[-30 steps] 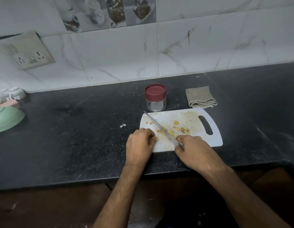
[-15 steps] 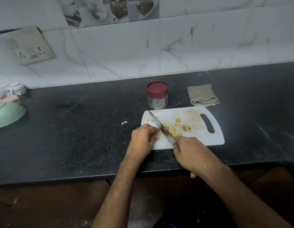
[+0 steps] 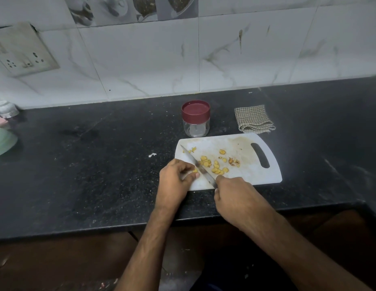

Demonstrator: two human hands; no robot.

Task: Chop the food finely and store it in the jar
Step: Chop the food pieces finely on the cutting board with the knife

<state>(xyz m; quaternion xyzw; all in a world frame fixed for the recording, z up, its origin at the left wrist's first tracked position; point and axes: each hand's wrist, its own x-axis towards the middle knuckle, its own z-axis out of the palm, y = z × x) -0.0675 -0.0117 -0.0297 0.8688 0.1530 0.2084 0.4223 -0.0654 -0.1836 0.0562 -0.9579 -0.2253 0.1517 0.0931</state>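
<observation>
Head view: right hand grips knife; blade has slid closer to left hand, whose fingers pinch a yellow piece. Slicing continues, food still coarse on board. Jar behind, lid on; cloth beside, table unobstructed
</observation>
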